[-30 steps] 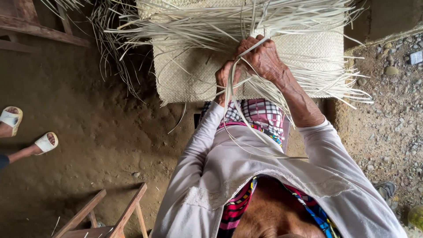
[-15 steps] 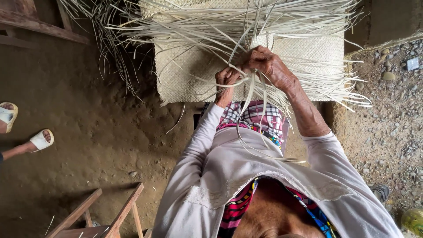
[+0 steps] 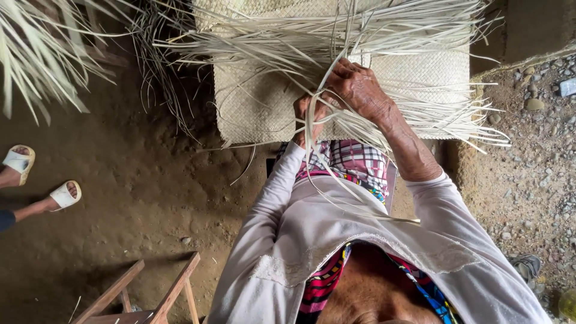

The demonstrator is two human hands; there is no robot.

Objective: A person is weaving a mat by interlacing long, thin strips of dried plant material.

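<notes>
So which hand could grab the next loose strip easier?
Probably the right hand: it sits higher, in among the loose pale strips over the woven mat. The left hand is lower, gripping strips already.

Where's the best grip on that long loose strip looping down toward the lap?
Probably near its upper end, beside the left hand, where the loose strip leaves the woven mat. Come from the person's side with a flat pinch across its width: the strip is thin, flat and limp, so a hold on the dangling end would likely give little control.
</notes>
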